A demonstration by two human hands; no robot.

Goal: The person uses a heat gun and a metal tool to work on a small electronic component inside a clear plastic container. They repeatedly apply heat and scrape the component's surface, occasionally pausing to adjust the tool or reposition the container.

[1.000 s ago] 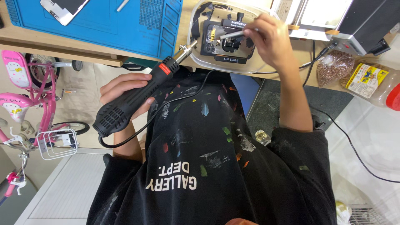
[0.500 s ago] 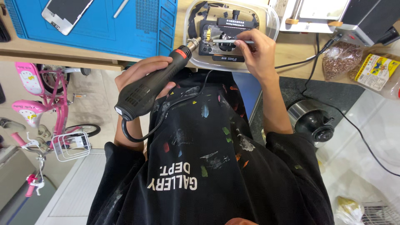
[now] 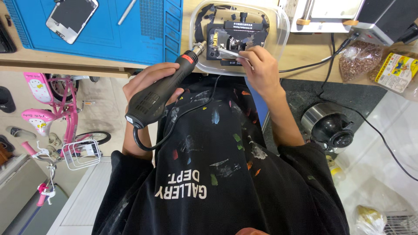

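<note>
My left hand (image 3: 146, 78) grips a black hot-air gun (image 3: 159, 95) with a red ring. Its metal nozzle (image 3: 199, 47) points over the rim of a clear plastic container (image 3: 283, 26) on the wooden bench. Inside the container sits a black clamp fixture (image 3: 237, 32) that holds a small dark part. My right hand (image 3: 261, 69) pinches silver tweezers (image 3: 230, 52), and their tips rest on the fixture just right of the nozzle. The gun's black cord (image 3: 174, 130) loops down across my black shirt.
A blue work mat (image 3: 130, 39) lies left of the container, with a phone (image 3: 72, 17) and a metal tool (image 3: 127, 11) on it. A bag of seeds (image 3: 359, 58), a yellow packet (image 3: 398, 72) and grey equipment (image 3: 383, 17) lie right. A metal pot (image 3: 333, 126) and a pink bicycle (image 3: 52, 104) stand below.
My right hand has pulled back from on top of the fixture to its near edge, tweezers now showing. The gun nozzle stays at the fixture; the view has shifted.
</note>
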